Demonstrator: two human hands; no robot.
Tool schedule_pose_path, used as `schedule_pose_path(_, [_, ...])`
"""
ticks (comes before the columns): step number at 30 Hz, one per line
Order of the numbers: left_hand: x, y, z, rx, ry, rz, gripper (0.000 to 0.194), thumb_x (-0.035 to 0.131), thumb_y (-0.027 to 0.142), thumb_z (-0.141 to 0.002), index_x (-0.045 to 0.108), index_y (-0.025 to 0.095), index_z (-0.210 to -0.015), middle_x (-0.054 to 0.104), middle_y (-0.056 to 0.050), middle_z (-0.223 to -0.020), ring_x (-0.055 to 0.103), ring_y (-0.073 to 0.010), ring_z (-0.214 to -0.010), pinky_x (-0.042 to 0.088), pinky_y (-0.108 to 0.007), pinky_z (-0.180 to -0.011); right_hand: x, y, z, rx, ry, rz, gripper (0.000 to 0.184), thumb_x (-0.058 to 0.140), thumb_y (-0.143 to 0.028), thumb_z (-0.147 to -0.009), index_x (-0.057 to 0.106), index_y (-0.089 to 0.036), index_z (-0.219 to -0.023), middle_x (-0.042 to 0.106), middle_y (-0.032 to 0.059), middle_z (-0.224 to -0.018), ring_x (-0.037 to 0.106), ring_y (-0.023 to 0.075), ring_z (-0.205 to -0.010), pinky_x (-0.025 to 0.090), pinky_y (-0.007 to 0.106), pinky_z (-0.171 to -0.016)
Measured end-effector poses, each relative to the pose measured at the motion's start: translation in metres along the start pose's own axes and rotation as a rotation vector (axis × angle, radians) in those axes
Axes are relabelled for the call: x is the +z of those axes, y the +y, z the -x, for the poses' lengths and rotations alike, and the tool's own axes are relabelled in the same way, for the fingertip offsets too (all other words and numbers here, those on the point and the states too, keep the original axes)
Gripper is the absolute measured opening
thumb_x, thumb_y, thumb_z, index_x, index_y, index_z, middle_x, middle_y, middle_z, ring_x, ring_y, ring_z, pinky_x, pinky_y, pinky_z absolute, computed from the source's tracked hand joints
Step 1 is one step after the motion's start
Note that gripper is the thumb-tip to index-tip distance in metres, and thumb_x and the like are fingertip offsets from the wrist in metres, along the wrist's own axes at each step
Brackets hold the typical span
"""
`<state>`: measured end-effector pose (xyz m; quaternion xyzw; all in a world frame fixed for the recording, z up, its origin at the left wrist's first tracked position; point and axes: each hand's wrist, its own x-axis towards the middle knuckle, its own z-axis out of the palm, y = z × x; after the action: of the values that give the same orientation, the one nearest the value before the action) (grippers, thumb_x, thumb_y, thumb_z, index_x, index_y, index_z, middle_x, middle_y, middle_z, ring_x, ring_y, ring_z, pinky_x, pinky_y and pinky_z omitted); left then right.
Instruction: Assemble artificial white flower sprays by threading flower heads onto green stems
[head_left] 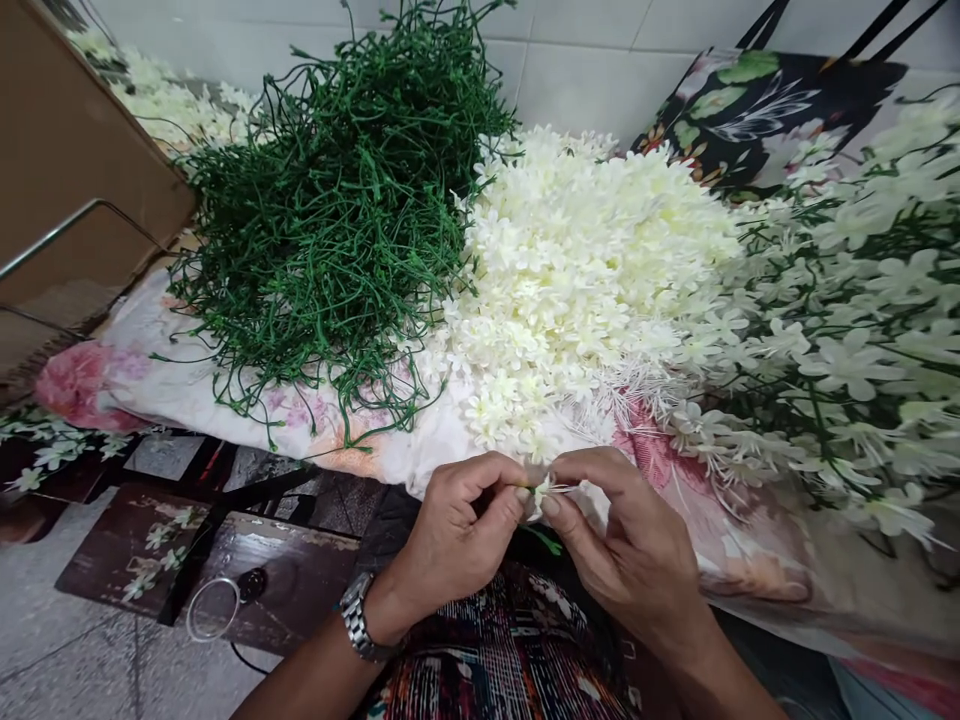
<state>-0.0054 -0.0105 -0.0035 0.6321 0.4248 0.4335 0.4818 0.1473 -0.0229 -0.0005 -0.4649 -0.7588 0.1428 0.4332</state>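
Note:
My left hand point(457, 530) and my right hand point(622, 540) meet low in the middle, both pinched on one small white artificial flower on a green stem point(541, 492). The stem's green end point(551, 542) pokes down between the hands. Just beyond them lies a big heap of loose white flower heads point(585, 290). A tangled pile of bare green plastic stems point(337, 220) sits to its left. At the right lie finished stems with white flowers on them point(847, 330). My left wrist bears a metal watch point(358, 618).
Everything rests on a flowered cloth point(187, 385) spread over a low surface. A cardboard box point(67, 180) stands at the left. A dark floral bag point(757, 110) leans at the back right. On the tiled floor lies a clear ring point(214, 608) beside a dark flowered mat point(150, 545).

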Motion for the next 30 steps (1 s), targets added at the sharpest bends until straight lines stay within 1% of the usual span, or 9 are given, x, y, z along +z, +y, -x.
schedule_pose_path(2, [0.0,0.0,0.001,-0.025,0.013,0.021,0.014,0.049,0.012,-0.079,0.056,0.014,-0.067,0.045,0.005,-0.053,0.04,-0.0071,-0.049,0.035,-0.016,-0.047,0.0,-0.001,-0.001,-0.076,0.035,0.028,0.016,0.055,-0.009,-0.082,0.052,-0.018,-0.094,0.057,0.0017,-0.079,0.057,0.0115,-0.073,0.049,0.021,-0.063])
schedule_pose_path(5, [0.001,0.001,0.001,-0.026,0.041,0.016,0.014,0.048,0.011,-0.078,0.056,0.015,-0.067,0.046,0.005,-0.053,0.04,-0.0067,-0.049,0.034,-0.016,-0.046,0.0,-0.002,-0.001,-0.113,0.048,0.047,0.016,0.055,-0.005,-0.081,0.052,-0.017,-0.09,0.054,0.0022,-0.08,0.055,0.0111,-0.073,0.048,0.022,-0.063])
schedule_pose_path(9, [0.004,0.002,0.002,0.015,0.075,-0.036,0.015,0.048,0.007,-0.077,0.056,0.015,-0.067,0.049,0.005,-0.055,0.042,-0.006,-0.049,0.034,-0.015,-0.047,0.0,-0.002,0.0,-0.101,0.032,0.056,0.012,0.053,-0.005,-0.083,0.051,-0.016,-0.089,0.052,0.0026,-0.079,0.052,0.0111,-0.074,0.046,0.022,-0.063])
schedule_pose_path(15, [0.008,0.001,0.002,0.081,0.099,-0.14,0.017,0.048,0.005,-0.078,0.054,0.014,-0.065,0.048,0.005,-0.054,0.043,-0.0062,-0.05,0.035,-0.015,-0.048,0.006,0.002,-0.002,-0.095,0.015,0.034,0.011,0.047,-0.006,-0.085,0.049,-0.016,-0.086,0.05,0.0016,-0.076,0.05,0.0105,-0.069,0.045,0.022,-0.06])
schedule_pose_path(20, [0.012,-0.001,0.001,0.097,0.111,-0.196,0.018,0.046,0.004,-0.077,0.055,0.013,-0.064,0.052,0.002,-0.055,0.047,-0.0077,-0.05,0.037,-0.017,-0.051,0.009,0.005,-0.001,-0.112,0.036,0.047,0.014,0.047,-0.003,-0.083,0.05,-0.016,-0.085,0.051,0.0014,-0.075,0.05,0.0102,-0.068,0.044,0.021,-0.059])
schedule_pose_path(24, [0.013,-0.004,0.001,0.115,0.143,-0.213,0.019,0.046,0.004,-0.077,0.053,0.014,-0.062,0.048,0.003,-0.053,0.044,-0.0075,-0.048,0.035,-0.018,-0.049,0.012,0.005,-0.001,-0.103,0.046,0.045,0.015,0.048,-0.003,-0.083,0.051,-0.017,-0.086,0.053,0.0012,-0.075,0.052,0.011,-0.069,0.045,0.022,-0.059])
schedule_pose_path(30, [0.014,-0.004,0.001,0.122,0.172,-0.212,0.019,0.045,0.005,-0.077,0.052,0.016,-0.064,0.048,0.004,-0.053,0.044,-0.0081,-0.048,0.036,-0.019,-0.049,0.015,0.004,-0.001,-0.06,0.046,0.029,0.015,0.047,-0.005,-0.084,0.051,-0.019,-0.085,0.053,0.0008,-0.074,0.053,0.0114,-0.068,0.045,0.022,-0.058])
